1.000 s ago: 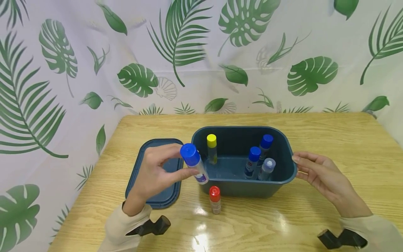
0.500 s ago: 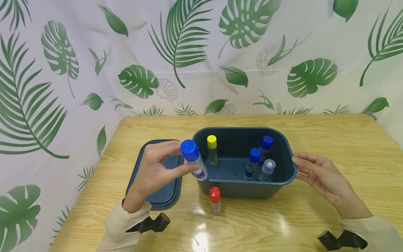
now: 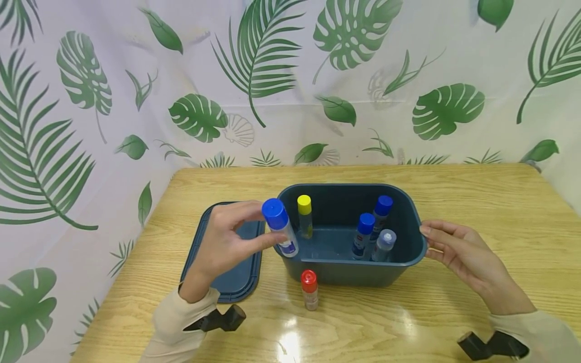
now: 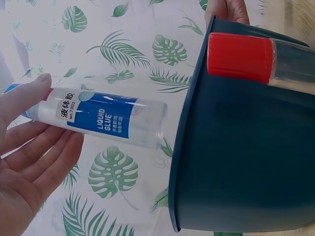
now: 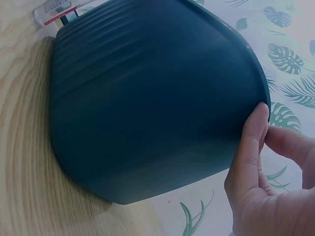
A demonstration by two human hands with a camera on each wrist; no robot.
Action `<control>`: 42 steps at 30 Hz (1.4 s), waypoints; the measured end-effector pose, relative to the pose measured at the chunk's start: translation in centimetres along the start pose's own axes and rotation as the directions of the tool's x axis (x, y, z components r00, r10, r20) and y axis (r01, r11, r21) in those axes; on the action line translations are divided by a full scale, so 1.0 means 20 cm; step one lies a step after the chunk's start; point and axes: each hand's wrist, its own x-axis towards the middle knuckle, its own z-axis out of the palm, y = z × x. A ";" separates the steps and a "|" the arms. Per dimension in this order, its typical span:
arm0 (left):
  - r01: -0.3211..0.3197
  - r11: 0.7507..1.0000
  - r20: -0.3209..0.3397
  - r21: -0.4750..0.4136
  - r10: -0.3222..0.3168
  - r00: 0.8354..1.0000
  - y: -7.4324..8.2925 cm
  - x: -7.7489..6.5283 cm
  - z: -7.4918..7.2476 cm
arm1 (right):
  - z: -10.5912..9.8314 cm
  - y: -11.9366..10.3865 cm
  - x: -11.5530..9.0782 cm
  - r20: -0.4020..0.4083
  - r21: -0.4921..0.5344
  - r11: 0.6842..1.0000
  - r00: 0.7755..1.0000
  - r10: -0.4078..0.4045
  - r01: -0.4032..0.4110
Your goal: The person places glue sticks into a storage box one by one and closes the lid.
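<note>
My left hand (image 3: 222, 249) grips a clear liquid glue bottle (image 4: 106, 117) with a blue cap, thumb and fingers around its cap end in the left wrist view. In the head view it is raised by the left front corner of a dark teal bin (image 3: 345, 275), cap up and slightly tilted. My right hand (image 3: 469, 259) pinches the bin's right rim (image 5: 265, 88) between thumb and fingers. Inside stand a yellow-capped bottle (image 3: 305, 222) at the left, and two blue-capped bottles (image 3: 363, 236) and a pale-capped bottle (image 3: 384, 246) toward the right.
A red-capped bottle (image 3: 309, 290) stands on the wooden table (image 3: 372, 322) just in front of the bin. To the bin's left lies a flat teal lid (image 3: 242, 280), partly behind my left hand. A leaf-print cloth (image 3: 281, 136) hangs behind the table.
My left hand has raised the blue-capped glue bottle slightly, and it stands a little more upright. The right hand keeps its pinch on the rim; the bin and other bottles stay put.
</note>
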 end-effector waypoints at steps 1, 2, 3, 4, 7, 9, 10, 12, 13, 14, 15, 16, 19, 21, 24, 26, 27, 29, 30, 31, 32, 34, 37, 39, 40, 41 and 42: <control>0.007 1.000 0.001 0.001 -0.007 1.000 0.00 0.00 0.00 | 0.00 0.00 0.00 -0.003 -0.001 1.000 1.000 0.002 -0.002; 0.014 1.000 0.001 0.005 -0.014 1.000 -0.01 0.00 0.00 | 0.00 0.00 0.00 -0.007 -0.002 1.000 1.000 0.005 -0.005; 0.022 1.000 0.003 0.006 -0.022 1.000 -0.01 -0.01 0.00 | 0.00 0.00 0.00 -0.011 -0.005 1.000 1.000 0.007 -0.007; 0.031 1.000 0.005 0.006 -0.031 1.000 -0.02 -0.01 0.01 | 0.00 0.00 0.00 -0.016 -0.008 1.000 1.000 0.010 -0.010; 0.048 0.999 0.010 0.006 -0.048 0.999 -0.03 -0.01 0.01 | 0.00 0.00 0.00 -0.024 -0.015 1.000 1.000 0.015 -0.015; 0.054 0.999 0.010 0.002 -0.054 0.999 -0.03 -0.02 0.01 | 0.01 0.00 0.00 -0.026 -0.018 1.000 1.000 0.014 -0.014; 0.057 0.998 0.009 0.000 -0.057 0.998 -0.04 -0.02 0.01 | 0.01 0.00 0.00 -0.026 -0.018 1.000 1.000 0.013 -0.014; 0.057 0.998 0.010 -0.007 -0.056 0.998 -0.05 -0.02 0.01 | 0.01 0.00 0.00 -0.027 -0.021 1.000 1.000 0.012 -0.013; 0.056 0.998 0.010 -0.011 -0.056 0.998 -0.05 -0.02 0.01 | 0.01 0.00 0.00 -0.028 -0.021 1.000 1.000 0.012 -0.013; 0.058 0.998 0.012 -0.017 -0.057 0.998 -0.06 -0.02 0.02 | 0.01 0.00 0.00 -0.028 -0.021 1.000 1.000 0.013 -0.014; 0.060 0.998 0.013 -0.020 -0.059 0.998 -0.06 -0.02 0.02 | 0.01 0.00 0.00 -0.028 -0.020 1.000 1.000 0.014 -0.015; 0.062 0.998 0.015 -0.021 -0.062 0.998 -0.06 -0.02 0.02 | 0.01 0.00 0.00 -0.028 -0.020 1.000 1.000 0.014 -0.015; 0.077 0.997 0.021 -0.021 -0.076 0.997 -0.07 -0.02 0.02 | 0.00 0.00 0.00 -0.025 -0.013 1.000 1.000 0.015 -0.015; 0.089 0.996 0.023 -0.017 -0.088 0.996 -0.08 -0.02 0.02 | 0.00 0.00 0.00 -0.020 -0.010 1.000 1.000 0.014 -0.014; 0.098 0.995 0.024 -0.015 -0.098 0.995 -0.09 -0.03 0.03 | 0.00 0.00 0.00 -0.012 -0.002 1.000 1.000 0.009 -0.009; 0.095 0.995 0.025 -0.012 -0.094 0.995 -0.10 -0.03 0.03 | 0.00 0.00 -0.01 -0.006 0.003 1.000 1.000 0.006 -0.006; 0.093 0.996 0.027 -0.010 -0.093 0.995 -0.10 -0.03 0.03 | 0.00 0.00 -0.01 -0.005 0.006 1.000 1.000 0.005 -0.005; 0.086 0.996 0.029 0.000 -0.086 0.996 -0.11 -0.02 0.04 | 0.00 0.00 -0.01 -0.003 0.012 1.000 1.000 0.004 -0.004; 0.086 0.996 0.030 0.006 -0.087 0.996 -0.11 -0.02 0.04 | 0.01 -0.01 -0.01 -0.004 0.013 1.000 1.000 0.004 -0.004; 0.088 0.996 0.032 0.013 -0.089 0.996 -0.11 -0.02 0.05 | 0.01 -0.01 -0.01 -0.004 0.011 1.000 1.000 0.003 -0.003; 0.092 0.996 0.035 0.018 -0.093 0.995 -0.11 -0.02 0.05 | 0.01 -0.01 -0.01 -0.007 0.007 1.000 1.000 0.003 -0.003; 0.103 0.994 0.037 0.030 -0.104 0.994 -0.12 -0.02 0.06 | 0.02 -0.01 0.00 -0.009 0.003 1.000 1.000 0.002 -0.002; 0.115 0.993 0.040 0.040 -0.116 0.992 -0.13 -0.02 0.07 | 0.02 -0.01 -0.01 -0.013 -0.002 1.000 1.000 0.003 -0.003; 0.120 0.992 0.038 0.041 -0.122 0.992 -0.13 -0.02 0.08 | 0.02 -0.01 -0.01 -0.018 -0.001 1.000 1.000 0.005 -0.005; 0.121 0.992 0.037 0.043 -0.123 0.992 -0.13 -0.03 0.08 | 0.02 -0.01 -0.01 -0.021 -0.002 1.000 1.000 0.007 -0.007; 0.122 0.991 0.036 0.044 -0.124 0.992 -0.14 -0.03 0.08 | 0.02 -0.01 -0.01 -0.024 -0.001 1.000 1.000 0.009 -0.009; 0.126 0.991 0.036 0.041 -0.127 0.991 -0.14 -0.03 0.08 | 0.02 -0.01 -0.01 -0.026 -0.002 1.000 1.000 0.009 -0.009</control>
